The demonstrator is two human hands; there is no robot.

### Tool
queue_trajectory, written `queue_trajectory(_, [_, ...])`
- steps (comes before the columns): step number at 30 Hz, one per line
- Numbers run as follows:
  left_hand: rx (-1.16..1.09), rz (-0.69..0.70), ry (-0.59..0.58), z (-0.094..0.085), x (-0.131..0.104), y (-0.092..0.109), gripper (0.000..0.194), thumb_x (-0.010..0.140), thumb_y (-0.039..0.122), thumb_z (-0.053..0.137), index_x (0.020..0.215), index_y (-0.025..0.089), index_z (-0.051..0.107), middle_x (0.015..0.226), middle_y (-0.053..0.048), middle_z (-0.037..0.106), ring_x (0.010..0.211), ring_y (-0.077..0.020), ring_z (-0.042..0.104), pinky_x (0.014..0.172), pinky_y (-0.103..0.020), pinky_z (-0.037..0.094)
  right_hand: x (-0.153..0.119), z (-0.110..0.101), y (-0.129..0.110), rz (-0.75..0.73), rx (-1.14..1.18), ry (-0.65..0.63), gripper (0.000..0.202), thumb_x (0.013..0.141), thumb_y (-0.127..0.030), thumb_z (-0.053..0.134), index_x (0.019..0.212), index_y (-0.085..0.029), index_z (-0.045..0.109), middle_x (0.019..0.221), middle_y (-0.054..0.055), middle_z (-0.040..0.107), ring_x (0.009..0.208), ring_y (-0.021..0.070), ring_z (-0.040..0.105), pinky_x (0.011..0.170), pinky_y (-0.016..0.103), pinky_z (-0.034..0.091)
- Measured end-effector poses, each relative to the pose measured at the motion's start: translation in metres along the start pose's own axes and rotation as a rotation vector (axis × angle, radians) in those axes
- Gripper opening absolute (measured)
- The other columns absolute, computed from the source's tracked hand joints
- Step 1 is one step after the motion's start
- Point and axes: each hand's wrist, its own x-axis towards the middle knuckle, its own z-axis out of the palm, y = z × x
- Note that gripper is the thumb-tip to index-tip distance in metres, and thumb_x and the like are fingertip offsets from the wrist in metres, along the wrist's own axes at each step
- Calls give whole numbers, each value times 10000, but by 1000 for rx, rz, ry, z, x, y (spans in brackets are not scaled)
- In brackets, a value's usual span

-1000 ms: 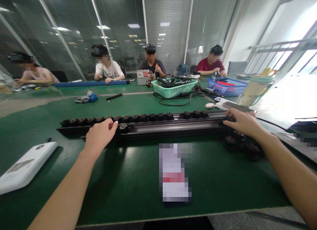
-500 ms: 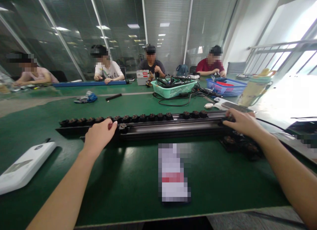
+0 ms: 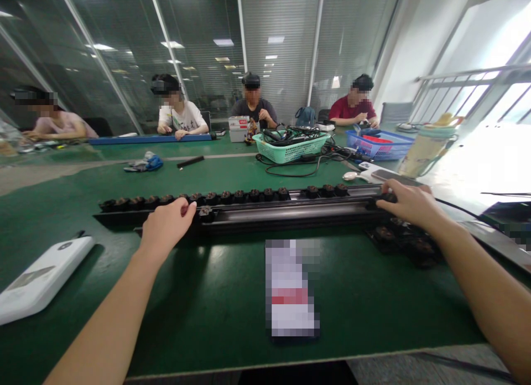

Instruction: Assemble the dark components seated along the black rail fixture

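Two long black rails lie side by side across the green table. The near rail (image 3: pixel 290 214) has a smooth channel with one round black part (image 3: pixel 206 212) near its left end. A row of similar round parts (image 3: pixel 239 196) sits along the far rail (image 3: pixel 296 195). My left hand (image 3: pixel 170 222) is closed at the left part of the near rail; what its fingers hold, if anything, is hidden. At the rail's right end, my right hand (image 3: pixel 404 202) grips a small black part (image 3: pixel 388 198). Several more black parts (image 3: pixel 421 249) lie below my right wrist.
A phone (image 3: pixel 290 288) lies in front of the rails, a white power bank (image 3: pixel 45 280) at left. Behind are a green basket of cables (image 3: pixel 292 147), a blue basket (image 3: pixel 377 147), a bottle (image 3: pixel 427 150), and several people seated across the table (image 3: pixel 232 177).
My right hand has shifted slightly, and the black part between its fingers shows more. My left hand stays in place.
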Motion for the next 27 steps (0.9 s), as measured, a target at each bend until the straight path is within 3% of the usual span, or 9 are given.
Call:
queue_trajectory(5, [-2,-2,3,1,0,0,542,960,597,248,1014,237,650,972,-174,722,957,-382,686,762,-419,499,0,-2,8,92,-41,100,395,831,-598,413,1027,-258,451,930,137,724,947,382,677,938,488,380])
queue_trajectory(20, [10,4,18,2,0,0,527,960,597,247,987,237,631,966,-166,723,939,-384,690,745,-412,488,1,-2,11,143,-13,192,365,826,-575,431,1009,-261,463,939,132,710,887,344,648,956,480,380])
queue_trajectory(24, [3,8,25,2,0,-1,528,959,594,246,972,234,633,952,-167,721,924,-384,688,727,-408,478,-3,-13,-3,150,207,230,334,779,-536,502,967,-260,501,857,81,656,819,298,601,901,459,401])
queue_trajectory(27, [-4,10,35,3,0,-2,528,957,594,252,966,234,638,936,-165,720,910,-380,685,715,-405,473,-11,-29,-24,23,522,190,330,785,-507,575,985,-247,539,827,44,610,782,246,561,759,371,420])
